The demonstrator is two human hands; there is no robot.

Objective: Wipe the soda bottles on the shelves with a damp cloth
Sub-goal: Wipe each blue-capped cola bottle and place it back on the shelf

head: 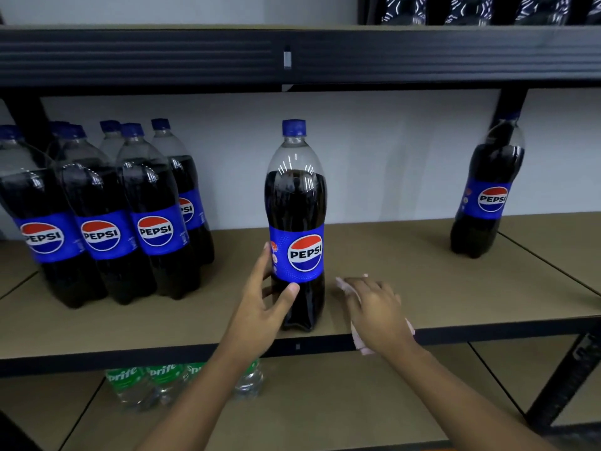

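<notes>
- My left grip [260,301] is clamped on the middle bottle [296,203]: thumb across the front just under the label, fingers round its left side.
- Middle bottle stands upright near the front edge of the shelf [422,271]. It has dark cola, a blue cap and a blue label with a red-white-blue globe reading "PEPSI".
- There are small round marks on the label's left edge, too small to read.
- My right grip [377,310] lies palm down on the cloth [344,286], just right of the middle bottle and not touching it.
- Fingers are spread and fairly straight, not wrapped round anything; the hand is a bit blurred.
- The cloth is pink. It pokes out past my fingertips and hangs over the shelf's front edge below my wrist.
- A cluster of bottles [104,206] sits at the left of the same shelf, packed close together, all with blue caps.
- "PEPSI" reads in full on two labels; two more are cut off or part hidden.
- A lone bottle [487,190] stands far right by the black post, well apart, and its label reads "PEPSI".
- On the lower shelf [325,402] are green bottles [143,382]; "Sprite" shows in part on the green labels, and my left forearm crosses in front.
- On the top shelf [162,56], at the upper right, are dark bottle bottoms [471,9], with no writing legible.
</notes>
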